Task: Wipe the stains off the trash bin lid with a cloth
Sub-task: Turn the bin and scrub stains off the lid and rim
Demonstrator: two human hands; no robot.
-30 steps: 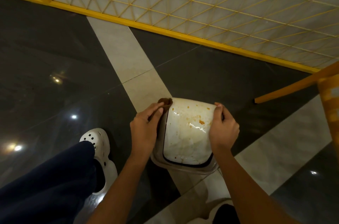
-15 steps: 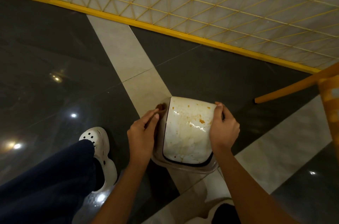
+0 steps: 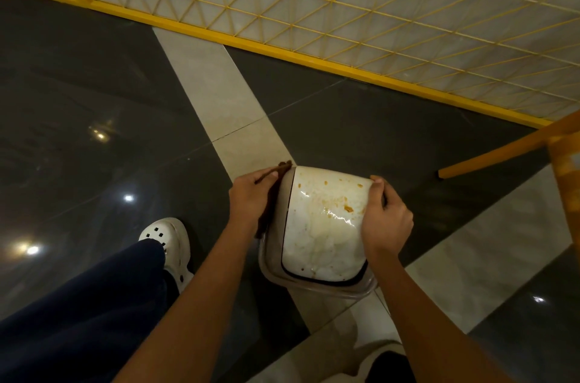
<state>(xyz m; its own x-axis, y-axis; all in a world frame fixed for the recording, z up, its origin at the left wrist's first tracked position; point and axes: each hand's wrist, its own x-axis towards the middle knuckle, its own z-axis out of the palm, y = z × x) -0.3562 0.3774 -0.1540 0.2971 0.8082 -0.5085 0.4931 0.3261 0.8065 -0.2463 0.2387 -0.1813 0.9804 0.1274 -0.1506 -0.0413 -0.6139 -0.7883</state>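
Head view: stained lid [image 3: 323, 225] and cloth [image 3: 284, 166] above glossy dark floor [image 3: 94, 100], yellow lattice [image 3: 376, 6].

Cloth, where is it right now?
In the head view, the brown cloth sits just left of centre. The left hand holds it against the left side of the stained white trash bin lid.
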